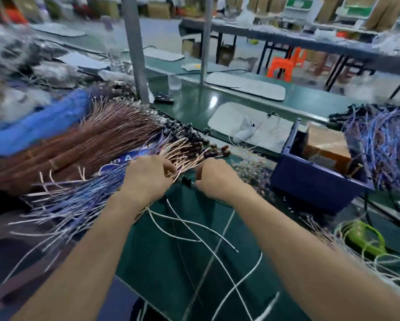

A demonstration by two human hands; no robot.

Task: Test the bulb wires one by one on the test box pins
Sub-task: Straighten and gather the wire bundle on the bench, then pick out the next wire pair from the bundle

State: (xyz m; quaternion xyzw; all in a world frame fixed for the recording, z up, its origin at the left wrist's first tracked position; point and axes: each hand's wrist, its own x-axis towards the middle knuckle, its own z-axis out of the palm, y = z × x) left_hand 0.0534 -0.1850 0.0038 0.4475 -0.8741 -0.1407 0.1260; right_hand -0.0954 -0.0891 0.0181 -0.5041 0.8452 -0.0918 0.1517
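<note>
Green bench (189, 105). Left hand (148, 177) is curled round a fan of pinkish wires (185, 154), dark-tipped at the far ends. Right hand (217, 179) is just beside it, fingers curled tight, pinching one wire by a small dark bulb (186, 180) between the hands. Blue box (319, 181) sits near, to the right. View is blurred.

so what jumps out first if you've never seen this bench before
The heaps of wire: a copper-brown bundle at left and a blue-purple tangle at far right. At centre the left hand grips a fan of bulb wires beside the right hand, with a dark blue box just right of them.
</note>
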